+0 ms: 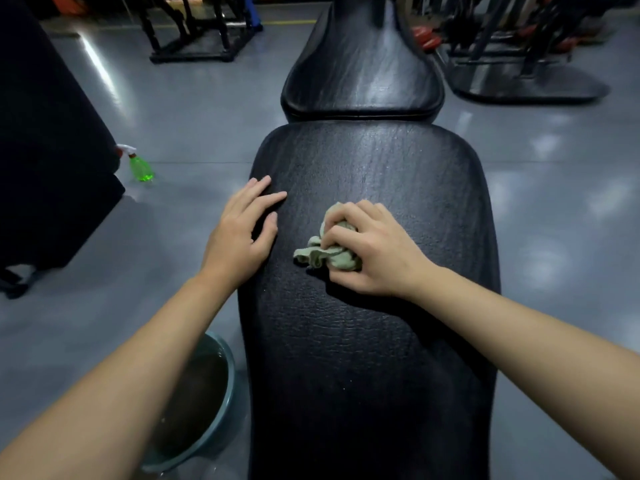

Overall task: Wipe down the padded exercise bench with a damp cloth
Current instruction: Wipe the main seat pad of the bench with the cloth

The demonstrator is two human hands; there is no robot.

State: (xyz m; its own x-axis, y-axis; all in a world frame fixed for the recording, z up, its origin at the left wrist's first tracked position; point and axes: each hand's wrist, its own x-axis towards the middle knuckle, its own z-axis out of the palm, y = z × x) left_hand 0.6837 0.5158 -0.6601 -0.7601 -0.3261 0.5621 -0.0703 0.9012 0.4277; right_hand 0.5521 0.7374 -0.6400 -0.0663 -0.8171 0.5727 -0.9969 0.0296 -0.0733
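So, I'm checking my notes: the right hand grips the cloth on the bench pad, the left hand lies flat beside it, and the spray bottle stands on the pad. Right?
Not quite. The head view shows the spray bottle on the floor left of the bench. The right hand does grip the cloth; the left hand lies flat.

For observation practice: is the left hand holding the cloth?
No, the right hand grips the cloth; the left hand rests flat on the bench.
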